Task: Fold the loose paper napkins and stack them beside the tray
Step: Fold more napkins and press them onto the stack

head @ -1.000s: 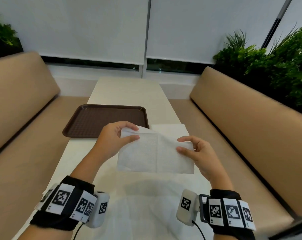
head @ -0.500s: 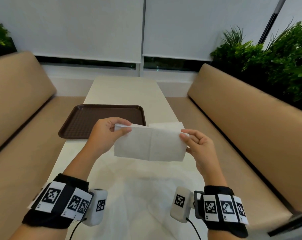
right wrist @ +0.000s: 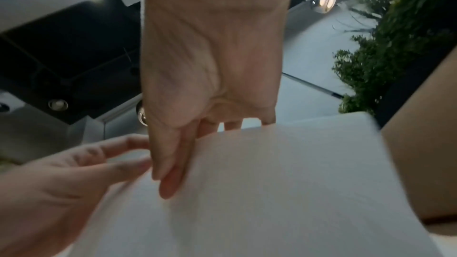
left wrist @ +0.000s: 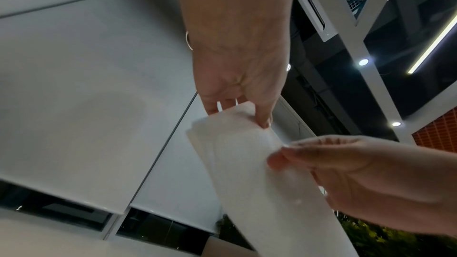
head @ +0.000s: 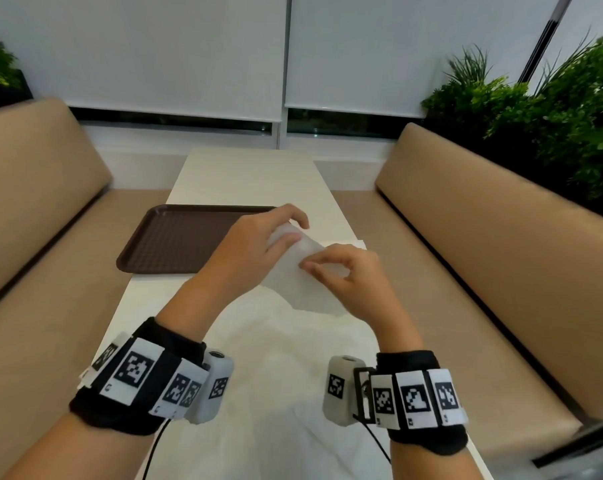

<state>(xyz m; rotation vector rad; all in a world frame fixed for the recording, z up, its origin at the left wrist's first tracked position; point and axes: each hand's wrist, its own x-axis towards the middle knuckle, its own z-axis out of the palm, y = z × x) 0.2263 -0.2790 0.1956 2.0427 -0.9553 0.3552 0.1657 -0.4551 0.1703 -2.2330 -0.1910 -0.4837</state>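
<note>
- We see the left hand (head: 255,244) raised over the long white table (head: 248,174), thumb and fingers pinching the far end of a white, soft, half-folded paper napkin (head: 303,271).
- In the left wrist view the thumb tip presses the napkin's (left wrist: 259,173) top corner against the fingers behind it, and layered edges show at that end.
- The right hand (head: 352,282) pinches the same napkin near its middle, thumb and forefinger closed on the sheet, the other fingers curled.
- We find the napkin held in the air between both hands, sagging toward the table, just right of the dark brown rectangular plastic tray (head: 175,237).
- A flat white napkin (head: 355,243) lies on the table behind the right hand, beside the tray.
- More loose white paper (head: 276,393) is spread on the near tabletop between the wrists.
- Tan padded benches (head: 501,254) flank the table.
</note>
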